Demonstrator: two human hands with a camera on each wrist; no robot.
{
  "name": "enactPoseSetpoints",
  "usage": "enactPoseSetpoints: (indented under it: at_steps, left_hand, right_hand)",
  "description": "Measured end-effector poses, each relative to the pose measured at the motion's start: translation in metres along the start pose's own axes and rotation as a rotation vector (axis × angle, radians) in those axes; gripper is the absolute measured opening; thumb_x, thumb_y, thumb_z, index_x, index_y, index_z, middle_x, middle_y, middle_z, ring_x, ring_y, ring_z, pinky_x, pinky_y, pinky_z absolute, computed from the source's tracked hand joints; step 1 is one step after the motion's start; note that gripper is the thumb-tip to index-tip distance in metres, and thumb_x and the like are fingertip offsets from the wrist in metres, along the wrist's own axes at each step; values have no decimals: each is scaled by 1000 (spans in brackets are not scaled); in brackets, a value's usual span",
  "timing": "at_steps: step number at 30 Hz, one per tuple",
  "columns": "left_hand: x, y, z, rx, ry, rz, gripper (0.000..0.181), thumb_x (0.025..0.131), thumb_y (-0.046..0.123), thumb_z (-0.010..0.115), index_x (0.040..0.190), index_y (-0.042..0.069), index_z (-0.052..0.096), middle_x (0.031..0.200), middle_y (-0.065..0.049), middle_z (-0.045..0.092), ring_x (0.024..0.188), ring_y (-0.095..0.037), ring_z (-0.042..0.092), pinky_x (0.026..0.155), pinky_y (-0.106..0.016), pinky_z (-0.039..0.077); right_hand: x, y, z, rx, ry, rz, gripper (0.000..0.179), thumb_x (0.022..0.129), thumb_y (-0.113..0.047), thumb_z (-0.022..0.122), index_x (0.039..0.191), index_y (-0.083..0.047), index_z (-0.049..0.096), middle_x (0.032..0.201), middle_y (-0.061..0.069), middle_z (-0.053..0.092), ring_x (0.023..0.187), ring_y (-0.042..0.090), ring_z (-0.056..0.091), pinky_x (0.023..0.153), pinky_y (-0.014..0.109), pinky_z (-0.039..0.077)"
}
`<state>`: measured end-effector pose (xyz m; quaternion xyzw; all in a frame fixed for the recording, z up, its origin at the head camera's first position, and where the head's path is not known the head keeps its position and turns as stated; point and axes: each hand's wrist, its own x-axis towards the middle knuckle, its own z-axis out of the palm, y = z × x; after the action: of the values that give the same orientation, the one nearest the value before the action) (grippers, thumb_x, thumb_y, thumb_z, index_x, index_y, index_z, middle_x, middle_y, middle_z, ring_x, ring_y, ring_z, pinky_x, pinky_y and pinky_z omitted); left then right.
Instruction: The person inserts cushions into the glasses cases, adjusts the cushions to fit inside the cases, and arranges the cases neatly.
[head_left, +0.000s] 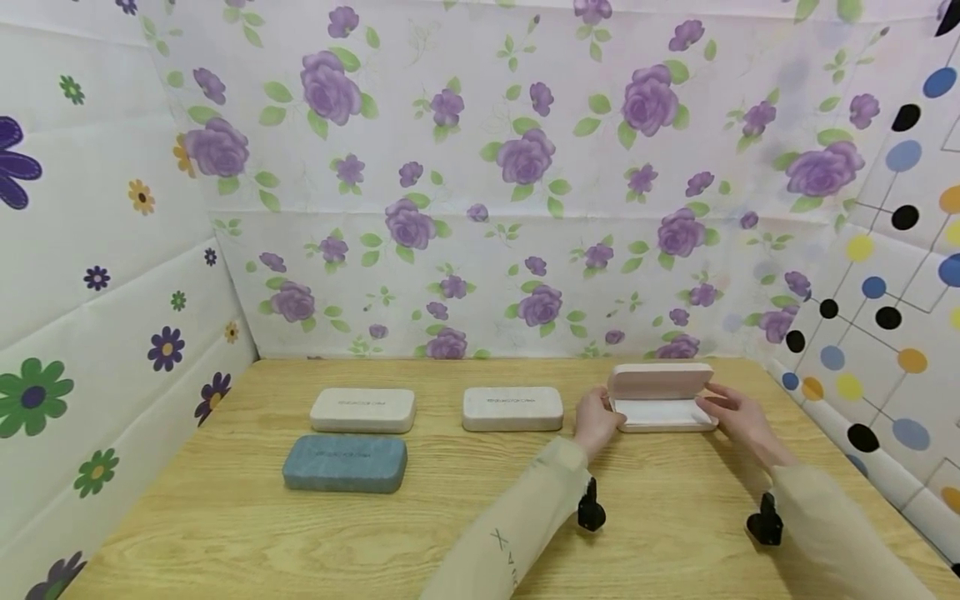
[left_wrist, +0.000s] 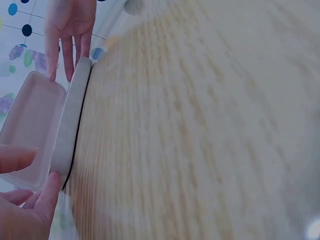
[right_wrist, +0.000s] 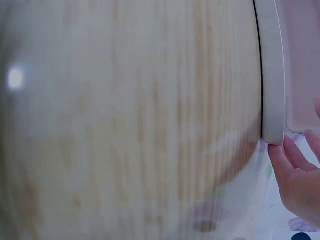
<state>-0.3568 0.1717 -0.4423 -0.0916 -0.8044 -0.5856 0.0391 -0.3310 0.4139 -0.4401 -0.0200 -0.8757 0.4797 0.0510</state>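
Observation:
An eyeglass case (head_left: 663, 427) stands with its lid raised at the back right of the table, showing a pink lining (head_left: 660, 384) and a white layer inside its base. My left hand (head_left: 596, 422) holds its left end, the thumb reaching over the inside and a fingertip against the outer wall in the left wrist view. At the opposite end, my right hand (head_left: 742, 421) holds the case, with fingers at both the base and the lid. The pale outer side (right_wrist: 273, 75) of the base shows along the table in the right wrist view.
Left of the hands lies a closed white eyeglass case (head_left: 512, 410). Farther left is another closed white case (head_left: 363, 411), with a blue case (head_left: 345, 464) in front of it. A flowered cloth (head_left: 480, 183) hangs behind the wooden table (head_left: 300, 542); patterned cloths flank both sides.

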Motion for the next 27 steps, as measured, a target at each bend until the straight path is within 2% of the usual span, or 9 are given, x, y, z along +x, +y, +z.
enactPoseSetpoints:
  at_steps: [4, 7, 11, 14, 17, 21, 24, 27]
  left_hand:
    - [-2, 1, -2, -35, -19, -33, 51, 69, -5, 72, 117, -8, 54, 89, -11, 61, 84, -20, 57, 71, -27, 47]
    - [-3, 0, -3, -65, -42, -70, 51, 73, -3, 71, 120, -5, 52, 96, -13, 60, 89, -22, 56, 71, -30, 47]
    - [-5, 3, -6, -119, -59, -112, 51, 79, 5, 69, 124, -3, 46, 111, -17, 51, 98, -27, 52, 74, -36, 46]
    - [-4, 8, -8, -143, -53, -133, 54, 82, 16, 68, 127, 1, 41, 120, -19, 42, 104, -30, 47, 79, -40, 43]
    - [-2, 16, -12, -132, -58, -140, 59, 84, 28, 65, 132, 4, 39, 129, -19, 35, 117, -33, 37, 88, -44, 37]
    - [2, 25, -17, -124, -110, -158, 63, 88, 38, 58, 137, 7, 35, 137, -13, 33, 126, -30, 27, 95, -44, 30]
    - [4, 29, -18, -100, -150, -179, 61, 89, 42, 55, 138, 11, 36, 137, -8, 36, 125, -27, 30, 96, -42, 31]
    - [5, 31, -17, -69, -160, -185, 61, 89, 44, 53, 138, 12, 37, 136, -9, 38, 124, -27, 32, 95, -42, 32]
  right_hand:
    - [-2, -1, 1, -23, 0, -3, 71, 92, -39, 51, 137, 10, 26, 127, 34, 38, 113, 40, 39, 72, 26, 45]
    - [-4, -3, 2, -1, -6, 13, 71, 92, -39, 51, 135, 12, 26, 127, 34, 38, 108, 37, 44, 71, 27, 46]
    - [-5, -6, 2, 94, -36, 55, 76, 92, -37, 51, 136, 14, 16, 128, 38, 31, 106, 37, 46, 75, 32, 48]
    - [-4, -8, 0, 124, -67, 92, 83, 91, -41, 50, 139, 11, 6, 130, 39, 26, 112, 41, 41, 77, 34, 47]
    - [1, -12, -1, 137, -98, 131, 89, 90, -49, 48, 141, 4, -1, 135, 37, 20, 117, 43, 35, 77, 37, 47]
    - [5, -22, -2, 156, -128, 156, 89, 89, -55, 41, 142, -1, -5, 138, 35, 13, 121, 45, 27, 85, 46, 41]
    - [6, -29, -2, 132, -141, 165, 90, 89, -59, 37, 142, -1, -7, 138, 36, 11, 122, 46, 23, 88, 52, 36]
    - [7, -33, 1, 102, -139, 193, 92, 88, -61, 36, 141, 0, -8, 139, 35, 10, 123, 47, 22, 88, 54, 35]
